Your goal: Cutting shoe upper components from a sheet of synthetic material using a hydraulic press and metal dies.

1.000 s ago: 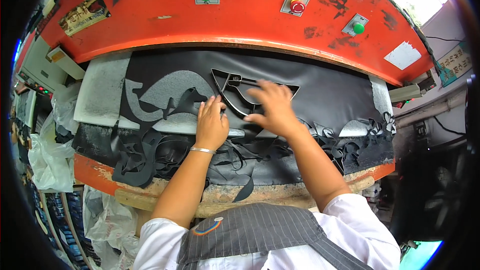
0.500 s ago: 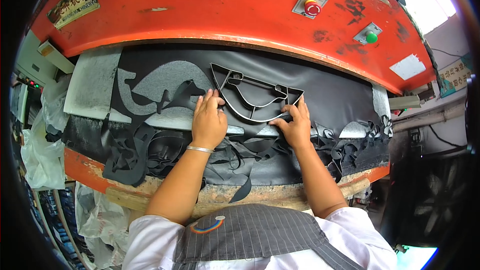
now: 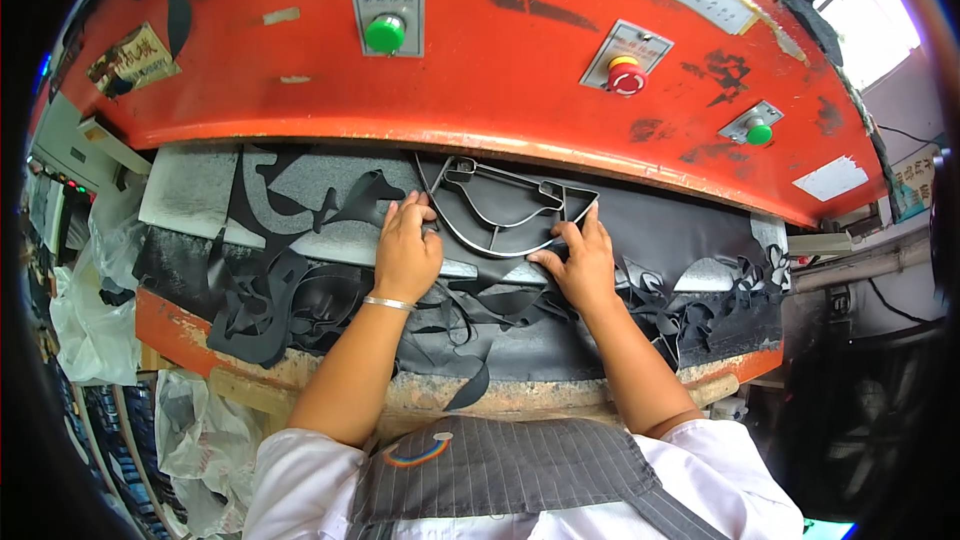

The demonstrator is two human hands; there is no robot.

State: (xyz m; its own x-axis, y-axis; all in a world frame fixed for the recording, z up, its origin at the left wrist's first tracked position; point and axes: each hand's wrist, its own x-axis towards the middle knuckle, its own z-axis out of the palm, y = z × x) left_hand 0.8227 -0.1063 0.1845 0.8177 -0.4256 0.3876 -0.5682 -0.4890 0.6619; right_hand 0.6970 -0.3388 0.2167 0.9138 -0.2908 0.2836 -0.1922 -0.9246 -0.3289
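Note:
A curved metal cutting die (image 3: pixel 500 205) with thin steel walls lies on a black sheet of material (image 3: pixel 650 230) under the orange press head (image 3: pixel 450 50). My left hand (image 3: pixel 405 250) rests on the die's left end, fingers on its rim. At the die's right lower corner my right hand (image 3: pixel 580 260) pinches the edge between thumb and fingers. The black sheet shows several cut-out holes around the hands.
Black offcuts (image 3: pixel 280 300) hang over the front edge of the worn cutting board (image 3: pixel 520 395). The press front carries green buttons (image 3: pixel 384 32) and a red button (image 3: pixel 627 78). Plastic bags (image 3: pixel 90 320) pile up at the left.
The die has slid further under the press head. My right hand moved from on top of it to its right lower corner, and my left hand shifted to its left end.

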